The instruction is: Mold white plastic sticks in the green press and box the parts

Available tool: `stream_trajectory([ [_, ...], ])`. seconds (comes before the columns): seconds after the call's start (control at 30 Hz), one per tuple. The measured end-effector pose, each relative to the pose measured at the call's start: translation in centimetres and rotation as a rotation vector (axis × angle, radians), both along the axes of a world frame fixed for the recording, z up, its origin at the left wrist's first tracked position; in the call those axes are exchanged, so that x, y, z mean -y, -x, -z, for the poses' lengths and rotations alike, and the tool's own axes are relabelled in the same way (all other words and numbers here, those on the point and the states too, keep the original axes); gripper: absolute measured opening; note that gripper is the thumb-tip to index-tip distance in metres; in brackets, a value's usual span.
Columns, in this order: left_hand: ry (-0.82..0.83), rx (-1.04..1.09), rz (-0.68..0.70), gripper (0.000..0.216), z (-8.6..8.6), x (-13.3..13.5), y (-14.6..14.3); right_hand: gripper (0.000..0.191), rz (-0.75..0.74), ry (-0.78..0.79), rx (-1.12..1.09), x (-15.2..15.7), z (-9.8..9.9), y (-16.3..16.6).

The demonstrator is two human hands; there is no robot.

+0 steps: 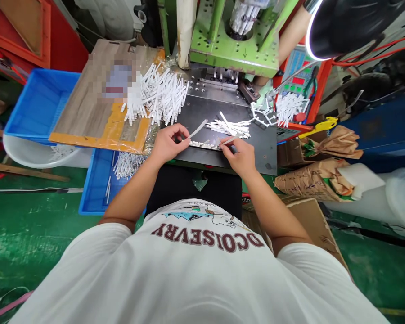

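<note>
My left hand [168,144] pinches a thin white plastic strip [198,129] between thumb and fingers. My right hand [239,156] grips a similar white strip [230,140] by its end. Between my hands lies a narrow metal-edged piece [203,144] on the black work plate [259,144]. Just beyond it sits a small heap of white strips [230,128]. A larger heap of strips [158,94] rests on a wood-patterned board [84,103] with an orange edge, left of the plate. Part of the board is blurred out.
A green press [232,47] stands behind the plate, with a control panel [299,74] to its right. White moulded runners [288,109] lie at the right. Blue crates [38,103] stand at the left, one [97,180] holding strips. Paper sacks [320,180] and a cardboard box [310,225] sit on the right.
</note>
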State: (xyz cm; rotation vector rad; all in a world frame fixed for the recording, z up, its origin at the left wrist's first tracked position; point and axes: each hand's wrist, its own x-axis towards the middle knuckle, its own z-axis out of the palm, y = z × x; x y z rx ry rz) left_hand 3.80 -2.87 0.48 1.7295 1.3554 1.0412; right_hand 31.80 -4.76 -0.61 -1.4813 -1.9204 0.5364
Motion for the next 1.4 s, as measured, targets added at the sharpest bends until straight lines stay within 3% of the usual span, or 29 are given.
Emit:
stream_trajectory([
  [0.13,-0.081,-0.022,-0.011,0.023,0.9,-0.1,-1.3,0.018,0.007,-0.080,0.115,0.3,1.2,-0.2],
  [0.27,-0.093,-0.090,0.021,0.014,1.6,-0.1,-1.3,0.023,-0.122,-0.094,0.211,0.5,1.7,-0.5],
  [0.47,-0.174,-0.202,0.079,0.007,2.0,0.1,-1.6,0.030,-0.266,-0.106,0.180,-0.9,0.0,-2.5],
  [0.63,-0.211,-0.276,0.106,0.014,2.0,0.2,-1.5,0.054,-0.100,-0.090,0.240,-5.8,-0.2,-3.0],
  [0.73,-0.235,-0.267,0.088,0.014,2.0,0.5,-1.0,0.048,-0.012,0.000,0.344,-6.7,1.1,-2.6],
  [0.87,-0.272,-0.254,0.028,0.033,1.8,0.8,-0.5,0.022,0.162,0.062,0.480,-3.5,1.8,-3.1],
  [1.13,-0.341,-0.093,-0.086,0.028,1.9,-0.2,0.2,0.022,0.288,0.129,0.635,4.0,1.2,-6.5],
  [1.23,-0.408,-0.033,-0.127,0.019,2.8,1.2,0.0,0.025,0.417,0.150,0.639,5.8,1.7,-7.0],
  [1.3,-0.403,0.032,-0.035,0.022,4.0,3.5,-1.8,0.026,0.504,0.169,0.626,6.4,1.9,-6.8],
  [1.37,-0.218,0.108,0.247,0.021,5.3,6.2,-5.5,0.025,0.560,0.191,0.601,6.6,2.0,-6.3],
  [1.4,-0.014,0.140,0.453,0.019,5.9,7.3,-7.9,0.025,0.580,0.195,0.581,6.5,2.0,-6.1],
])
